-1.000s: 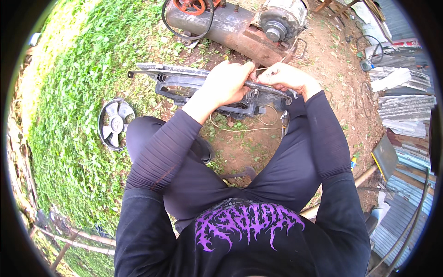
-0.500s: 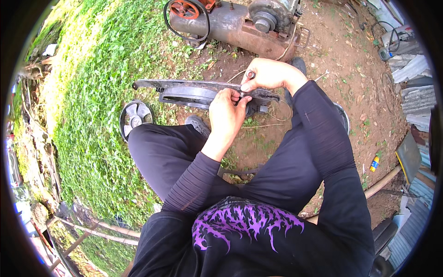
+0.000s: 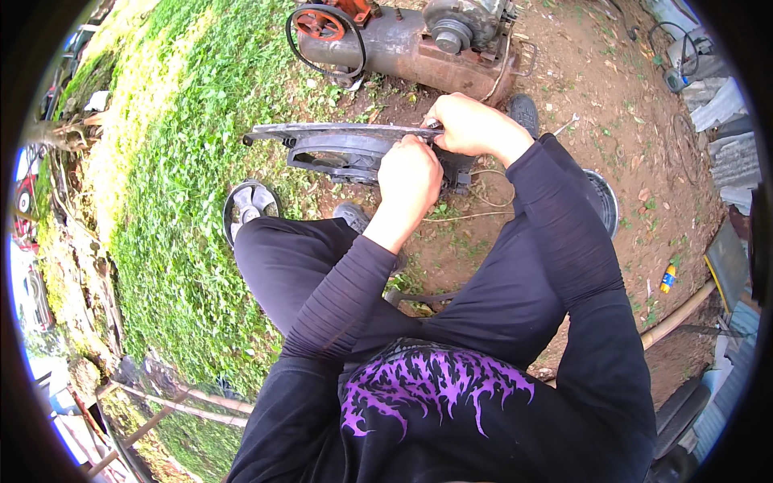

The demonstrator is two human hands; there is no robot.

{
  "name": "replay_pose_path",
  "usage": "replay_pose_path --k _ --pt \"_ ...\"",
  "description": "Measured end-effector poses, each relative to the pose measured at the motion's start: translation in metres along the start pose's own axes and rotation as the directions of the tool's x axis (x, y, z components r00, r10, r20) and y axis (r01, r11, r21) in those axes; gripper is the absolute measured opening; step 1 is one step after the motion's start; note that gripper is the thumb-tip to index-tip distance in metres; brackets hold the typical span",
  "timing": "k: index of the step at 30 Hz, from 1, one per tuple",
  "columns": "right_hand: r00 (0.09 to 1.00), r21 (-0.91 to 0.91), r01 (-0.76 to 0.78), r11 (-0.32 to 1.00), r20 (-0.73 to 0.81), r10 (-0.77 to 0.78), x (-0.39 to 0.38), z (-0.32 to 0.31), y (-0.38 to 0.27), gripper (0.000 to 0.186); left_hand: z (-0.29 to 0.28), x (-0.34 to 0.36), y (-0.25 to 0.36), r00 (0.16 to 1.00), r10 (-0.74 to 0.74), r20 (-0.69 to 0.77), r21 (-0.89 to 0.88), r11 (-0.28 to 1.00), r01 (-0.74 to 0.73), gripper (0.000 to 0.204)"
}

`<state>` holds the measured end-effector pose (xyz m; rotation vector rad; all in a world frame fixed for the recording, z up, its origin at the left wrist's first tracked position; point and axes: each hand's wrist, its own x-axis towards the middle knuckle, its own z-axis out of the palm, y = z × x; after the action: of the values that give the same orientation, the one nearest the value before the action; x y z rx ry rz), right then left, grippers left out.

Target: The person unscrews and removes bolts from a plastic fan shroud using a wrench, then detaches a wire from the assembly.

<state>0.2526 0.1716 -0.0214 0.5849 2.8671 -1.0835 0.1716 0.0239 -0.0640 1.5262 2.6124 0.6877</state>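
A black plastic fan shroud (image 3: 354,143), with a curved ring and a long straight upper edge, stands tilted in front of my knees. My left hand (image 3: 409,179) is closed at its right part, thumb and fingers pinched together. What those fingertips grip is hidden behind the hand. My right hand (image 3: 475,127) is curled over the shroud's upper right edge, closed round a small metal tool (image 3: 435,124). Only the tool's round end shows between the fingers. Both hands are close together, nearly touching.
Beyond the shroud lies a rusty air compressor (image 3: 403,52) with an orange pulley wheel. A wheel cover (image 3: 252,203) is by my left knee, a round metal basin (image 3: 602,205) by my right. A wrench (image 3: 567,125) and yellow bottle (image 3: 668,278) lie on the dirt.
The shroud has tilted, showing more of its ring. My left hand has turned knuckles up, hiding its fingertips, and my right hand has come lower over the edge with the tool.
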Motion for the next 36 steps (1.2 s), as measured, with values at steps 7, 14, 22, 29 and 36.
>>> replay_pose_path --k 7,14,22,29,36 --pt "0.999 -0.008 -0.027 1.0 -0.034 0.027 -0.001 0.003 -0.005 0.03 0.018 -0.01 -0.023 0.944 -0.305 0.124 -0.54 0.778 0.322 0.026" --pt "0.999 -0.049 0.011 0.999 -0.049 -0.014 0.005 0.01 0.01 0.034 0.054 -0.076 -0.086 0.701 -0.358 0.617 -0.23 0.77 0.595 0.03" --pt "1.0 -0.033 0.007 0.999 0.0 -0.007 0.003 0.003 0.001 0.033 0.102 -0.099 -0.105 0.456 -0.387 0.801 0.271 0.915 0.299 0.047" --pt "1.0 -0.006 -0.022 1.0 -0.002 0.022 0.0 0.002 0.006 0.034 -0.008 -0.048 -0.047 0.89 -0.057 0.452 -0.403 0.877 0.261 0.008" --pt "0.979 -0.014 0.04 0.999 -0.2 -0.042 -0.009 0.014 0.001 0.03 -0.06 0.034 -0.046 0.87 0.492 -0.04 -0.072 0.867 -0.494 0.042"
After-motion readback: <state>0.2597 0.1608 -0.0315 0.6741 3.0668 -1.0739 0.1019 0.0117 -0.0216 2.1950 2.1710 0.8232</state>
